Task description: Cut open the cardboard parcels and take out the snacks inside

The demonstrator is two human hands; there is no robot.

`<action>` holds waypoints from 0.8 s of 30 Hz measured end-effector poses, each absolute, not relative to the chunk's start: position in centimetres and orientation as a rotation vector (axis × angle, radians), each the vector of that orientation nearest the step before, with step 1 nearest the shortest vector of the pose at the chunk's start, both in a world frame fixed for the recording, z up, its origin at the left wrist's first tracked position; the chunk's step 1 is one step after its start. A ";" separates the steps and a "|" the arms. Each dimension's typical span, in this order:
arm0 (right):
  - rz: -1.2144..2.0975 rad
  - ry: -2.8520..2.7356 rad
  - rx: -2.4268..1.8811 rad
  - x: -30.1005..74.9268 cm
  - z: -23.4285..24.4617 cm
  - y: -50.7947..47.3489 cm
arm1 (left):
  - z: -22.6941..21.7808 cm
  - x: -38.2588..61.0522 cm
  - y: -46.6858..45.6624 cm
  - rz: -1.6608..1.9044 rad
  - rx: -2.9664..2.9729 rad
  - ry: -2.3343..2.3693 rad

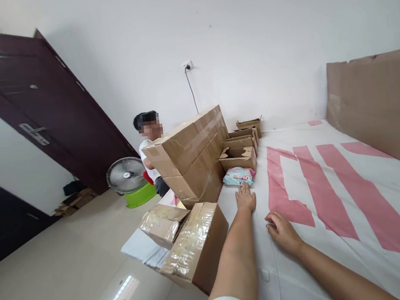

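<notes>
My left hand (pixel 246 199) reaches forward over the white cloth, palm down, with its fingers stretched out. Its fingertips are at the near edge of a soft plastic pack (pixel 238 176), pale blue and white with pink print, which looks like wet wipes. Whether they touch it I cannot tell. My right hand (pixel 282 230) rests low over the cloth to the right, fingers loosely bent and apart, holding nothing. Just behind the pack stands an open cardboard box (pixel 238 163).
Taped cartons (pixel 185 151) form a wall on the left; another taped carton (pixel 200 242) stands nearer. More open boxes (pixel 250 124) line up behind. A cardboard sheet (pixel 379 98) stands at right. A person (pixel 146 147) sits behind the cartons, near a fan (pixel 126 175).
</notes>
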State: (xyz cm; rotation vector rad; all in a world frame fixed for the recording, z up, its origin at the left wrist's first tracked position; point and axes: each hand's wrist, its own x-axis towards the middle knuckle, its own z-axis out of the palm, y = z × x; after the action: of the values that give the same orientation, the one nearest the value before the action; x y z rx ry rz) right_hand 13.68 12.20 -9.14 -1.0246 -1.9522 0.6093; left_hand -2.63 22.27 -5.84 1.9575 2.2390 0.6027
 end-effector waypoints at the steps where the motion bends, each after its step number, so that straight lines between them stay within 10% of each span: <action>1: 0.602 -1.966 -1.028 13.7 -9.0 12.2 | -5.7 -2.6 22.0 0.613 1.924 2.244; 17: 0.492 -2.431 -1.080 13.6 -8.9 10.1 | -6.1 -0.7 -1.9 0.821 1.895 1.748; 24: 0.483 -2.581 -0.939 17.4 -11.0 4.3 | -4.3 -10.2 -13.1 1.827 1.846 2.464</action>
State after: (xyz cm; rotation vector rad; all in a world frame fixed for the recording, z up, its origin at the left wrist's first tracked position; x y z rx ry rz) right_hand 17.42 4.30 -10.97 -0.9386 -2.5807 0.4828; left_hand -10.17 -13.12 -4.35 1.8461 2.4642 1.8266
